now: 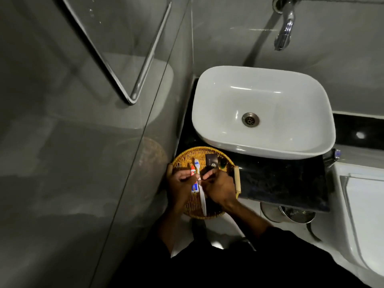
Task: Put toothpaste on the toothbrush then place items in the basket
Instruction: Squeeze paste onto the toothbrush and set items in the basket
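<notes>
A round wicker basket (187,155) with two wooden handles sits on the black counter beside the sink. Over it, my left hand (181,187) grips a small red, white and blue toothpaste tube (193,177), held upright. A white toothbrush (202,196) stands right beside the tube, head (197,163) pointing away from me, handle reaching the basket's near rim. My right hand (218,187) pinches the toothbrush at mid-handle. Both hands touch at the tube and brush. Whether the tube's cap is on cannot be told.
A dark small box (211,162) and a green object (224,164) lie in the basket's far half. A white basin (264,113) with a chrome tap (284,32) above it stands behind. Glass wall at left, black counter (280,183) at right, metal bin (295,214) below.
</notes>
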A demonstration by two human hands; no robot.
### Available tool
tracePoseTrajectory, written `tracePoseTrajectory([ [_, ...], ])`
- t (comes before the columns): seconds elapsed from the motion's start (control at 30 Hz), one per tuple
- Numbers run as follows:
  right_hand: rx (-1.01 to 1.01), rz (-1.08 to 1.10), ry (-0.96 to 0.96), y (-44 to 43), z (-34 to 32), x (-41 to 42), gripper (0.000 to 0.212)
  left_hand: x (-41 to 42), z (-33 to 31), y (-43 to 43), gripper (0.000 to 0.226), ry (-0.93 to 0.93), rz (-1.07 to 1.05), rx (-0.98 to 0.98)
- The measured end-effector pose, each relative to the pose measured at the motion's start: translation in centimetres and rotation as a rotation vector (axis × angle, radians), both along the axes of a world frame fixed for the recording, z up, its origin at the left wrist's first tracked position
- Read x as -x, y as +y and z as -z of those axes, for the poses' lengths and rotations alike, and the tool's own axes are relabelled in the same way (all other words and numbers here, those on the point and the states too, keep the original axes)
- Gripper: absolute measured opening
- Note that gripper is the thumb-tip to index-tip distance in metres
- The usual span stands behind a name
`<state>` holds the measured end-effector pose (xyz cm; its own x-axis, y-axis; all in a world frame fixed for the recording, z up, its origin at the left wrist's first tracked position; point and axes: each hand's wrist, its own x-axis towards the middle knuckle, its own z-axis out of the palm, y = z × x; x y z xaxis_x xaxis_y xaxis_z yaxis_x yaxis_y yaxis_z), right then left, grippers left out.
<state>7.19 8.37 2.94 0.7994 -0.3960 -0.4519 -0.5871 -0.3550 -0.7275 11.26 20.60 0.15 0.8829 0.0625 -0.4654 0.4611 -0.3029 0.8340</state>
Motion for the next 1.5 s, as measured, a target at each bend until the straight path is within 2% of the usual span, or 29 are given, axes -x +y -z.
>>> tracePoseTrajectory([
  [0.23, 0.222, -0.156, 0.224, 0.8, 1.8, -0.8, 0.03, 0.5, 0.7, -1.0, 0.023, -0.042, 0.064, -0.205],
  [0.43, 0.284, -0.194, 0.256, 0.7, 2.6, -1.0, 0.026, 1.0, 0.3, -2.0, 0.019, -0.083, 0.058, -0.311],
  [0.6, 0.349, -0.165, 0.184, 0.9, 3.3, -0.4, 0.022, 0.9, 0.4, -2.5, 0.023, -0.075, 0.029, -0.301],
  [1.0, 0.363, -0.098, 0.042, 1.0, 3.8, 0.3, 0.019, 1.4, 1.3, -2.5, 0.027, -0.121, 0.061, -0.465],
  [1.37, 0.216, 0.055, -0.118, -0.9, 1.2, 1.6, 0.016, 1.5, 1.6, -2.7, 0.035, -0.119, 0.123, -0.51],
  [1.5, 0.163, 0.05, -0.175, -2.5, 0.4, 3.0, 0.013, 1.7, 1.8, -2.3, 0.037, -0.092, 0.164, -0.517],
])
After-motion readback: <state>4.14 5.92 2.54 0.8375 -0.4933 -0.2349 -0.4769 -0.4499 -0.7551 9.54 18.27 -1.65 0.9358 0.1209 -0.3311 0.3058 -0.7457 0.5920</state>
